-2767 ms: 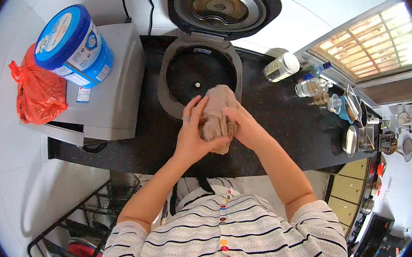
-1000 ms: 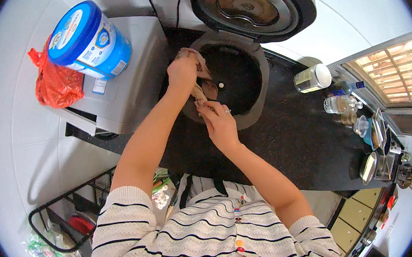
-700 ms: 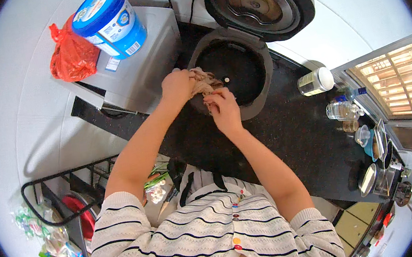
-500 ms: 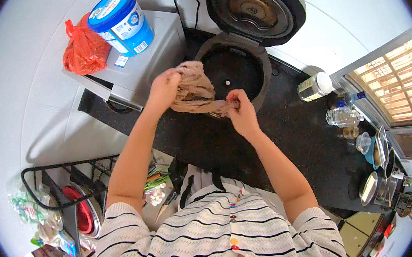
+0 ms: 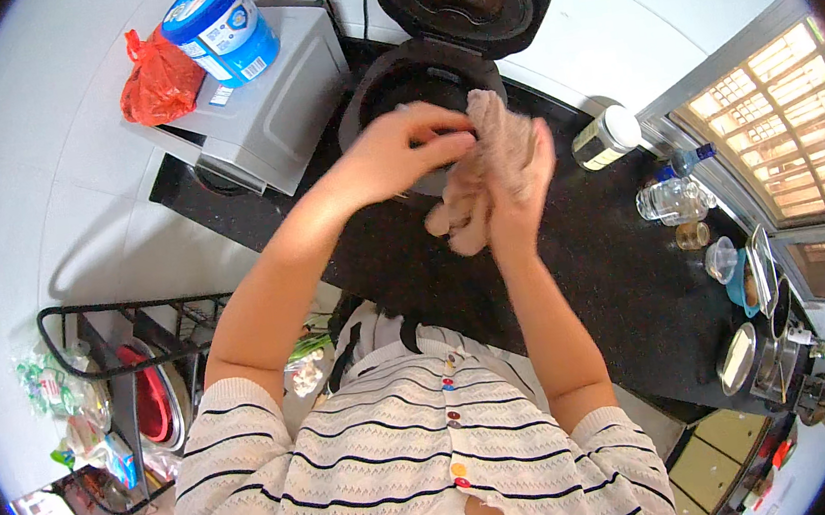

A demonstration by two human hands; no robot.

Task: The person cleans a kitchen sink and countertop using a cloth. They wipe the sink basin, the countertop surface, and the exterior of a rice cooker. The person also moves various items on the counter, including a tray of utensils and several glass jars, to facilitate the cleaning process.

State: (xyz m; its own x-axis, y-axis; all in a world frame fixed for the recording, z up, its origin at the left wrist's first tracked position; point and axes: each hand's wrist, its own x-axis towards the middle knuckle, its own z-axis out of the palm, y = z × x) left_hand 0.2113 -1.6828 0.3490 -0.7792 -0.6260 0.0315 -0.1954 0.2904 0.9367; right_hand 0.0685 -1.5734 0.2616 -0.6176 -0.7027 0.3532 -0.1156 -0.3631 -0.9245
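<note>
Resting against the right hand (image 5: pixel 521 214), the cloth (image 5: pixel 505 147) is no longer stretched.

Daylight glares through the barred window (image 5: pixel 771 124) right of the open cooker (image 5: pixel 466 46). Soft shadows cross the white wall (image 5: pixel 78 232) left of it. In front of the cooker, the left hand (image 5: pixel 390 157) and cloth (image 5: pixel 504 147) look slightly blurred; straight edges bow toward the dark rim.

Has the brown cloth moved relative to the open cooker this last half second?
Yes, rightward: the brown cloth went from the lower left of the open cooker to its lower right.
</note>
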